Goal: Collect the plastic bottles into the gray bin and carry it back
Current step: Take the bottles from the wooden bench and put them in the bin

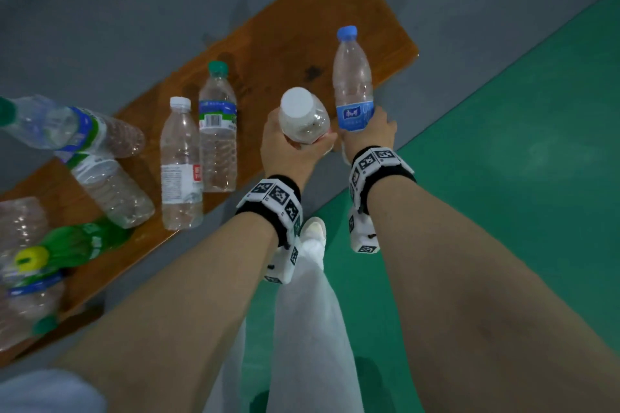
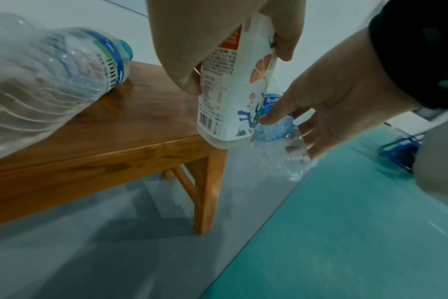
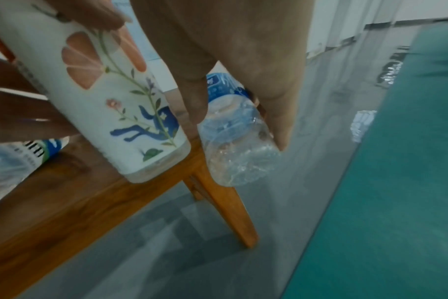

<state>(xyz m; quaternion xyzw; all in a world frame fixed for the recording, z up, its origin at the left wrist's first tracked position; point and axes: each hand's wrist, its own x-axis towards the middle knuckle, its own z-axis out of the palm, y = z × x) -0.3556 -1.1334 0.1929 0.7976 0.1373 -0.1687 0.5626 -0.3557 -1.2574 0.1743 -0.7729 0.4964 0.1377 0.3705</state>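
My left hand [image 1: 295,144] grips a white-capped bottle [image 1: 303,116] with a flower-printed white label [image 2: 233,85], held above the near edge of a wooden bench [image 1: 278,43]. Beside it my right hand [image 1: 367,132] grips a clear blue-capped bottle [image 1: 352,84] with a blue label; its crinkled base [image 3: 241,153] hangs past the bench corner. Several more plastic bottles stand on the bench to the left, among them a green-capped one [image 1: 217,131] and a white-capped one [image 1: 181,164]. The gray bin is not in view.
The bench stands on a gray floor [image 1: 134,10], and a green floor area [image 1: 503,178] lies to the right. My white-trousered leg and shoe [image 1: 313,235] are below the hands. Something blue [image 2: 402,149] sits far off on the green floor.
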